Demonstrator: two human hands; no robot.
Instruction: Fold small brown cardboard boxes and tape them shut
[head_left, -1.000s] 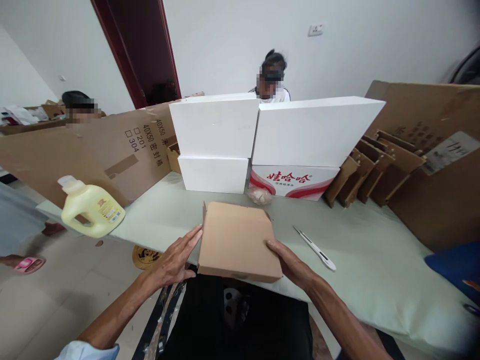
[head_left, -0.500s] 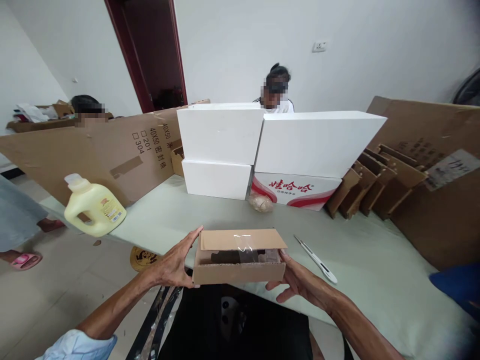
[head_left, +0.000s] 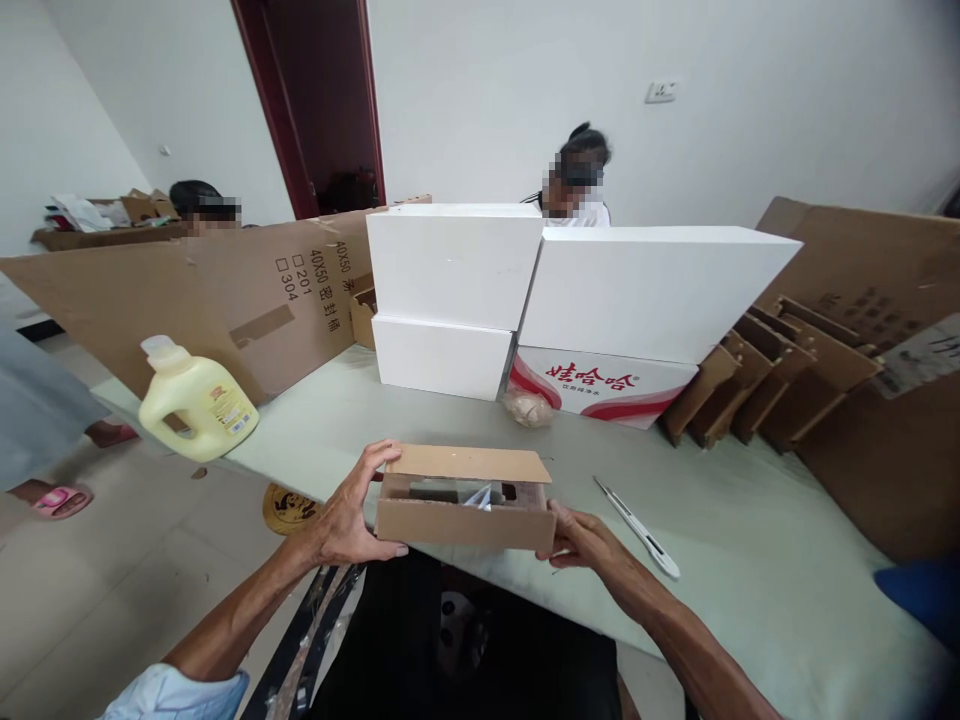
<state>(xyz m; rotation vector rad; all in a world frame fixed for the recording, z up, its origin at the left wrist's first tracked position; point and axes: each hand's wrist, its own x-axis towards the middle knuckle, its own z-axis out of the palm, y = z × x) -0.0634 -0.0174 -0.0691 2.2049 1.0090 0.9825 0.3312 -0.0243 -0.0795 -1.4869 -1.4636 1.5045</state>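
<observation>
Pale green cloth covers the table (head_left: 735,520) before us, and at its near edge, just above our lap, we hold one brown carton (head_left: 461,528). Our left hand (head_left: 352,515) spans its left end, thumb low by the front corner and fingers up by the lid (head_left: 465,462); our right hand (head_left: 581,535) is curled closely about the lower right corner. Both grips are closed on cardboard alone. Whether the carton's underside touches the cloth, we cannot tell.

Its lid stands ajar at the front, showing a dark item (head_left: 433,495) and some clear film; what the item is, we cannot make out. To handle this well, we judge, we should press the two ends evenly, since squeezing harder on one side could bow the thin walls, and hold the opening tipped up so that nothing slides out.

Beyond the carton we count one white knife (head_left: 637,527) to the right, well clear of our fingers, one clear-wrapped bundle (head_left: 529,408) and one yellow jug (head_left: 199,405) at the left. Farther back are four stacked boxes, two on two: three plain white faces and one with red print (head_left: 600,385). Several slotted cardboard pieces (head_left: 750,380) overlap too much to count surely. Past the boxes sits one person, with another at the left.
</observation>
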